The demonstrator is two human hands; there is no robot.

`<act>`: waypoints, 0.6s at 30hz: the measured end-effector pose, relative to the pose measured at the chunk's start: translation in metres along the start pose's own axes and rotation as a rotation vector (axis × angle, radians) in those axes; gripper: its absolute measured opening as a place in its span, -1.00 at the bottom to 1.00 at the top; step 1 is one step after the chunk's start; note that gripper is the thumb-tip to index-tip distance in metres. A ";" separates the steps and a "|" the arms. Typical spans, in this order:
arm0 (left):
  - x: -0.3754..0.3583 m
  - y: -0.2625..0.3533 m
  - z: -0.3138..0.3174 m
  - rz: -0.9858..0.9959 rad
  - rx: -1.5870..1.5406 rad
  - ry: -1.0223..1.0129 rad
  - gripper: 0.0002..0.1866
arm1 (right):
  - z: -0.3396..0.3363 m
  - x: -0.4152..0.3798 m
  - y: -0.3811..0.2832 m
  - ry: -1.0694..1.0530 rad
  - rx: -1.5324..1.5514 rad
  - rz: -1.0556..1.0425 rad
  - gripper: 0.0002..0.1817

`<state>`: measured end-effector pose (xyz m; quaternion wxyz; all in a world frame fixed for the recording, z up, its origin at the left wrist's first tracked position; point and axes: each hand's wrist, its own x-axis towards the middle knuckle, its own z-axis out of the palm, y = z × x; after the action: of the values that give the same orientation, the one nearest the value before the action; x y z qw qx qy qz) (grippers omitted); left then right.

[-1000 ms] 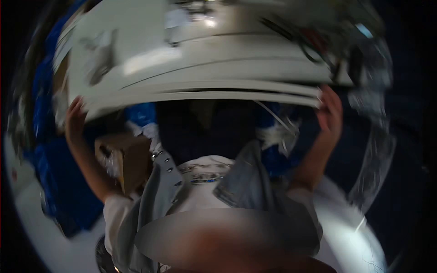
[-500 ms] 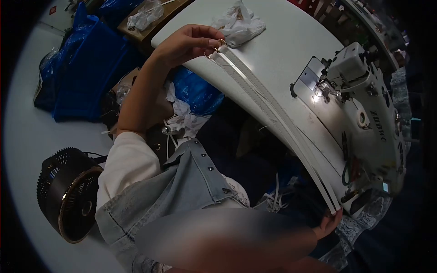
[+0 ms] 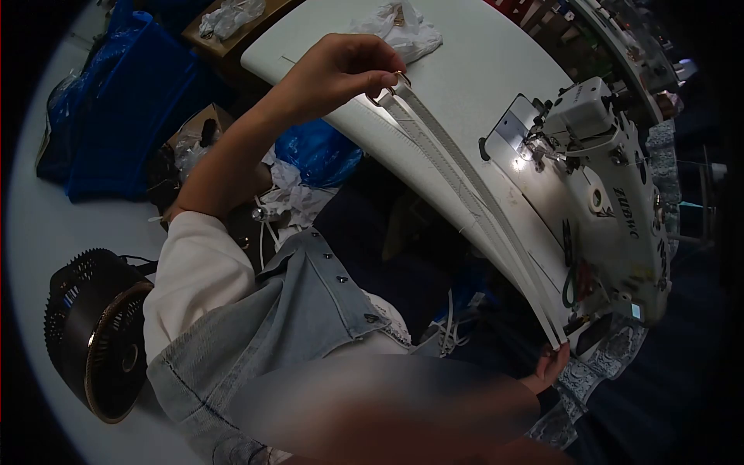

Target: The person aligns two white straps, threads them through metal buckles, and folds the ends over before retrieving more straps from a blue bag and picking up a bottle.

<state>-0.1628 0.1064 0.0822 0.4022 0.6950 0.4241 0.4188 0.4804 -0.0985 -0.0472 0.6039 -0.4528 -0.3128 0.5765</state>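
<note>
My left hand (image 3: 349, 74) pinches the upper ends of white straps (image 3: 453, 159) near their metal rings (image 3: 401, 80). These straps, stitched along their edges, run side by side and slope down across the front edge of the white table. At their other ends, my right hand (image 3: 552, 363) is closed on them at the lower right, partly in shadow. The lengths between my hands hang nearly straight, with a slight bow. A sewing machine (image 3: 620, 178) with its lamp lit stands on the table beyond the straps.
A crumpled white plastic bag (image 3: 399, 31) lies on the table (image 3: 457, 62). Scissors (image 3: 570, 263) and a tape roll (image 3: 597, 199) are by the machine. Left of me are a blue bin (image 3: 116, 116), a blue bag (image 3: 318, 151) and a black fan (image 3: 97, 333).
My left hand has moved right over the table, carrying the ringed strap ends with it. My right hand keeps hold of the lower ends. The whole view has shifted slightly left.
</note>
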 end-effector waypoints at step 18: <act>-0.002 0.035 0.019 -0.131 -0.210 -0.060 -0.73 | -0.011 -0.005 -0.008 0.130 -0.015 -0.021 -0.81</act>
<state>-0.1373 0.0899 0.1079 0.5117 0.6321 0.4101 0.4129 0.4931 -0.1046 -0.0438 0.6257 -0.4902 -0.2821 0.5372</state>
